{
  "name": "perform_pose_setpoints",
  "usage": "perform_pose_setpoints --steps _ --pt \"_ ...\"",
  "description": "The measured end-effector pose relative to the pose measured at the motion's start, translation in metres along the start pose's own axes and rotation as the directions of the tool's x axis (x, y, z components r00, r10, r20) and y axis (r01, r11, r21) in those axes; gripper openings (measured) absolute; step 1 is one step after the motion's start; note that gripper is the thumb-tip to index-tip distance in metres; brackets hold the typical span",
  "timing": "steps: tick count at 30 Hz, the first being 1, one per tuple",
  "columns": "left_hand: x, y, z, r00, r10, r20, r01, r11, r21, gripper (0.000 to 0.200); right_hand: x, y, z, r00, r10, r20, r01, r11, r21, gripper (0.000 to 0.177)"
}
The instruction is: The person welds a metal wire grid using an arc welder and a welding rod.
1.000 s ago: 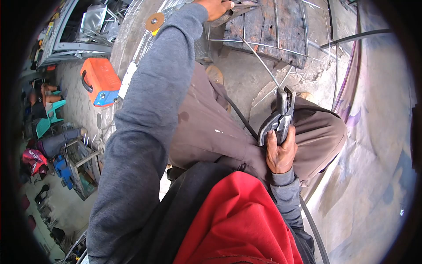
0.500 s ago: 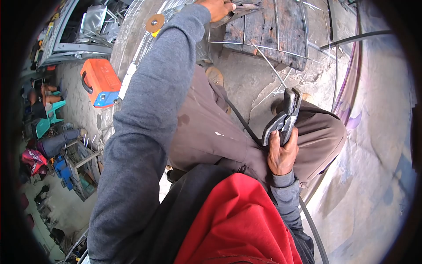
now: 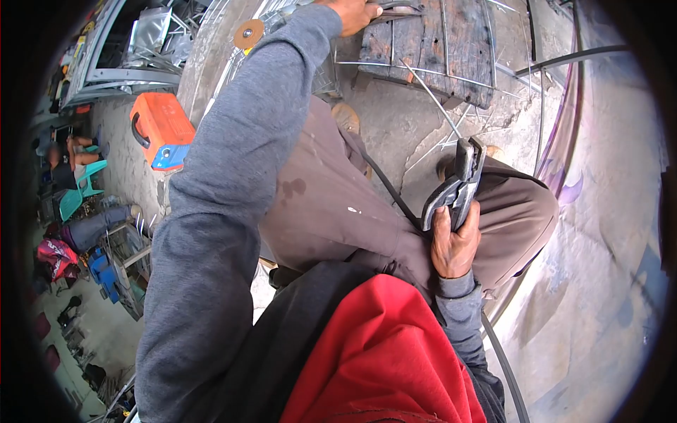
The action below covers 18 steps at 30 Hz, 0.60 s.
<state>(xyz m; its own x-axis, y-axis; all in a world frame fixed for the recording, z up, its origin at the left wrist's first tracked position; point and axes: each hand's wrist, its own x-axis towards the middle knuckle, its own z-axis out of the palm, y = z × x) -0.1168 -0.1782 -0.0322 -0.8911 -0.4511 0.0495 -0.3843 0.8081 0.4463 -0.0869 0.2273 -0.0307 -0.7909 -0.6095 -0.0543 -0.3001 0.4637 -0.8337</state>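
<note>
My right hand [image 3: 455, 243] is wrapped round the handle of a black welding electrode holder [image 3: 460, 180] in front of my knee. A thin welding rod [image 3: 431, 94] runs from its jaws up and left to the edge of a charred wooden block [image 3: 423, 46]. Thin metal bars form a grid [image 3: 446, 35] over that block. At the top edge, my left hand [image 3: 351, 14] has its fingers closed at a dark, flat metal piece [image 3: 395, 11] beside the block. The frame edge cuts off part of this hand, and what it grips is unclear.
An orange and blue welding machine [image 3: 162, 130] stands on the floor at left. A brown disc [image 3: 248, 34] lies near my left forearm. A black cable [image 3: 388, 187] crosses my legs. Metal scrap fills a rack [image 3: 127, 77]. Another person [image 3: 70, 155] sits far left by a green chair [image 3: 83, 189].
My left forearm and elbow have shifted slightly to the left. The holder and rod have barely moved; the rod stays in the jaws.
</note>
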Motion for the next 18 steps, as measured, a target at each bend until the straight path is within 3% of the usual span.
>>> perform_pose_setpoints --steps 3,14,18 --pt "-0.007 0.018 -0.012 0.991 -0.101 0.092 0.101 0.995 0.004 0.029 0.000 -0.002 0.000 1.000 0.001 0.000 -0.001 1.000 0.005 0.018" --pt "-0.011 0.023 -0.013 0.987 -0.124 0.106 0.122 0.992 0.024 0.029 0.001 -0.001 0.000 1.000 -0.011 -0.010 0.011 1.000 -0.001 0.021" --pt "-0.009 0.019 -0.010 0.991 -0.097 0.090 0.096 0.995 0.022 0.029 0.001 0.002 -0.001 0.999 0.038 0.019 -0.038 0.999 -0.005 0.031"
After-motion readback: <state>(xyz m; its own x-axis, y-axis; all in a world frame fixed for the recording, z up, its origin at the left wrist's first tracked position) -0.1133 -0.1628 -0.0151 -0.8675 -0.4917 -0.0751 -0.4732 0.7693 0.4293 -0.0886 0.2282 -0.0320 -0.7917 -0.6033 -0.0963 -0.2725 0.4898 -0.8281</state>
